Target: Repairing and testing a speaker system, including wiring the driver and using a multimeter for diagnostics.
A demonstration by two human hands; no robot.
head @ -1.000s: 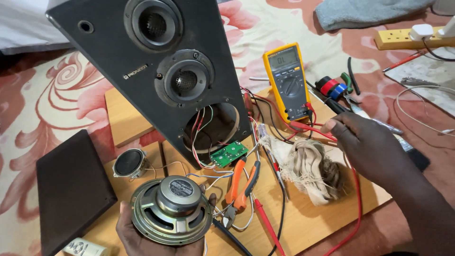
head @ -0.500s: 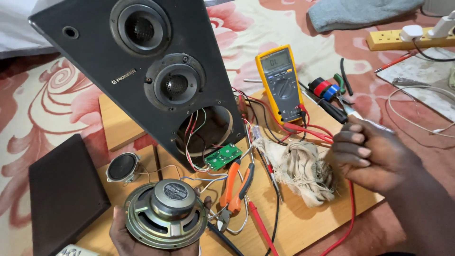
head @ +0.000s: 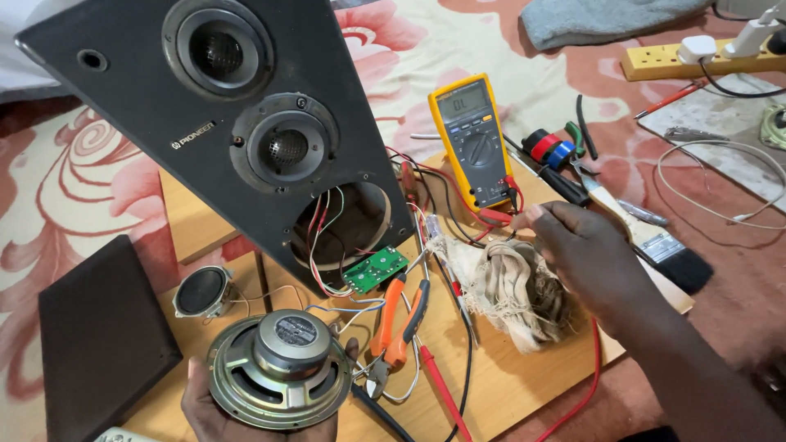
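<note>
Metal-framed woofer (head: 282,368) sits magnet-up in my left hand (head: 214,405), fingers closed around its lower rim, just in front of the speaker cabinet (head: 221,131). My right hand (head: 585,258), loosely curled and holding nothing, rests by the rag (head: 512,286). I'd keep the woofer's wires slack; open board lies right of the pliers (head: 393,327).

Yellow multimeter (head: 475,139) upper centre; grey cloth (head: 606,20) and power strip (head: 696,59) top right; paintbrush (head: 647,237) right; black grille panel (head: 98,336) lower left.
</note>
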